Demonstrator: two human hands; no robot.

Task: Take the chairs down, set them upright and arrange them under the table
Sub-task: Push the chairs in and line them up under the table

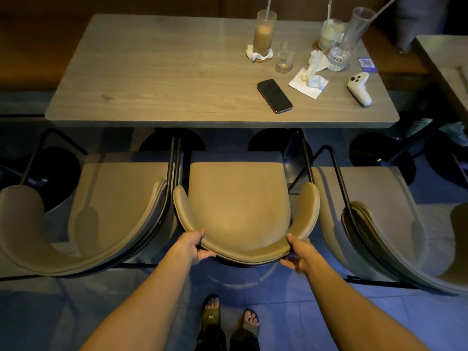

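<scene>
1. Middle chair, tan padded seat with a curved wrap-around backrest on a black metal frame: upright on the floor, front edge of the seat near the table's near edge, not tucked under it.
2. Left hand: curled round the left part of the backrest curve, thumb on the inner face at the top, fingers wrapped under the outer rim. Firm hold.
3. Right hand: holds the right part of the same backrest the same way, thumb on top inside, fingers under the outer edge.
4. Left chair, same tan padding and black frame: upright, just outboard of the left fingers; its frame tube stands just beside the middle chair's left arm tip; whether they touch I cannot tell.
5. Right chair, same make: upright, outboard of the right fingers, with a gap of floor between it and the middle chair.
6. Grey wood-grain rectangular table: beyond both sets of fingertips, black round bases showing below its edge.
7. On the table's far right area: black smartphone face up, crumpled white napkins, white handheld controller, frosted tall glass of brown drink with a straw, small empty clear glass, and further glasses behind.
8. Blue-lit tiled floor behind the wrists; feet in dark sandals there.
</scene>
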